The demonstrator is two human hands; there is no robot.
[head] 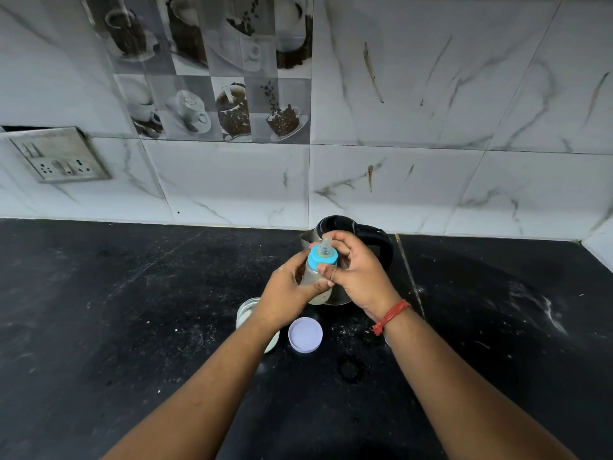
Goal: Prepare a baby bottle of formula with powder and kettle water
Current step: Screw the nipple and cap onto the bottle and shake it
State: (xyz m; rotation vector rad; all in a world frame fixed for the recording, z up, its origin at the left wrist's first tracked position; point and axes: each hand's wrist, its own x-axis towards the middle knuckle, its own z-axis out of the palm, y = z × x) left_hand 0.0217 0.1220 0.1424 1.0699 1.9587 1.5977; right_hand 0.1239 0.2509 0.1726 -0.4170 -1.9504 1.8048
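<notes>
You held the bottle (316, 277) up off the table (132, 310), tilted a little toward you, in front of the kettle (368, 237). Its blue collar (321, 258) with the clear teat (325, 244) sat on top, and the body looked cloudy, as if powder and water were already in.

Your left hand (288, 293) wrapped the body, fingers curled round it from the left. Your right hand (358, 270) was at the collar, thumb and fingers (326, 268) closed on its rim from the right; a red thread (391, 315) circled that wrist.

By my reading you were at the capping step, screwing the collar down. I could not tell whether it was fully tight.

The kettle stood just behind the bottle, near the tiled wall (431, 161), its handle to the right. Below your left wrist a jar (247, 310) stood open, partly hidden by the arm; its pale lid (305, 335) lay just beside it on the table, underside up.

Next, I would judge, you needed to finish the twist with the left hand holding the body still, check the collar for a straight seat, then shake to mix. A cross-threaded collar would leak on shaking.
</notes>
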